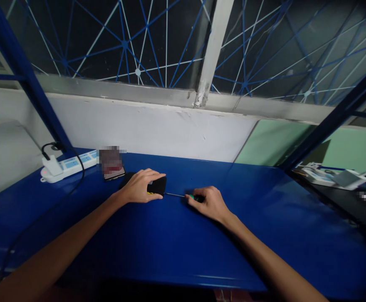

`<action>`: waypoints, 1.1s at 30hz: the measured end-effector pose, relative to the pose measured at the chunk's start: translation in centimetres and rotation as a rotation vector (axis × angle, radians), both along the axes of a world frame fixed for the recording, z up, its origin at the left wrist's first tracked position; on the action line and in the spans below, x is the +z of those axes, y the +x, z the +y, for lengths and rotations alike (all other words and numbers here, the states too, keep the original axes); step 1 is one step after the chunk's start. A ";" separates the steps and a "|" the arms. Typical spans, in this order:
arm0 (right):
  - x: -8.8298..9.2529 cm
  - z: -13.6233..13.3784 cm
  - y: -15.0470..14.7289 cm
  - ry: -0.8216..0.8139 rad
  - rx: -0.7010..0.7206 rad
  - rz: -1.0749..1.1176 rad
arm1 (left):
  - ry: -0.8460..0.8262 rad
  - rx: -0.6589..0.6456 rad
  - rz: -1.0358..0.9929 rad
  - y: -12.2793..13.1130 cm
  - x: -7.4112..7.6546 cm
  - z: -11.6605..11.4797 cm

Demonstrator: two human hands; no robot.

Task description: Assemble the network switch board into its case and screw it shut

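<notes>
Head view, the only one. Our left hand (pixel 140 186) grasps a black box (pixel 157 185), fingers along its far edge and thumb along its near edge; yellow marking shows between them. Our right hand (pixel 209 201) grips a screwdriver (pixel 175 194) by its green and black handle, fingers wrapped round it. The shaft bridges the gap between the two sets of fingers, its tip at the end of the box that faces the right hand. Whether the tip is seated in anything we cannot tell.

On technique, we judge: keep the shaft square to that end, brace the box with the left fingers, press lightly inward while turning, and keep the left thumb out of line with the tip, since a slip would run toward it.

Surface: glossy blue bench (pixel 176 239) beneath both hands. Just beyond the left fingers lies a slab (pixel 112 161), blurred out; farther left of them, a white power strip (pixel 76 165) with a plug (pixel 53 165) and black cable (pixel 82 167).

Room: past the fingers, a white wall (pixel 157 130), then dark windows (pixel 167 42) with line patterns; beyond the right fingers, a green panel (pixel 273 140).
</notes>
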State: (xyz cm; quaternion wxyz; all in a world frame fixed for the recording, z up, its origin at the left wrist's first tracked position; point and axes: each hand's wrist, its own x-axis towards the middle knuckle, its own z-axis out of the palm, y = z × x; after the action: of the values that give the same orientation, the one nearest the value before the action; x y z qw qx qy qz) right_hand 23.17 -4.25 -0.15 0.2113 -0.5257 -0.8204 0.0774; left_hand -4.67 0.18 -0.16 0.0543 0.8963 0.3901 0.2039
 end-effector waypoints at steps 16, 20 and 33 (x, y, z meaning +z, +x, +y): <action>0.3 -0.5 -0.1 0.130 0.042 -0.104 | -0.007 -0.017 0.012 0.0 0.0 -0.1; 0.3 -0.6 -0.1 0.133 0.034 -0.107 | -0.016 -0.010 0.023 0.0 0.1 -0.1; 0.4 -0.6 0.0 0.111 0.044 -0.075 | -0.024 -0.025 0.025 -0.1 -0.1 0.0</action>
State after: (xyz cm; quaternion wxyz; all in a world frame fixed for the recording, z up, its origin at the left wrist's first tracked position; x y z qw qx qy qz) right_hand 23.15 -4.84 0.30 0.2075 -0.4976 -0.8420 0.0169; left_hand -4.76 0.19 -0.22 0.0625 0.9028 0.3821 0.1872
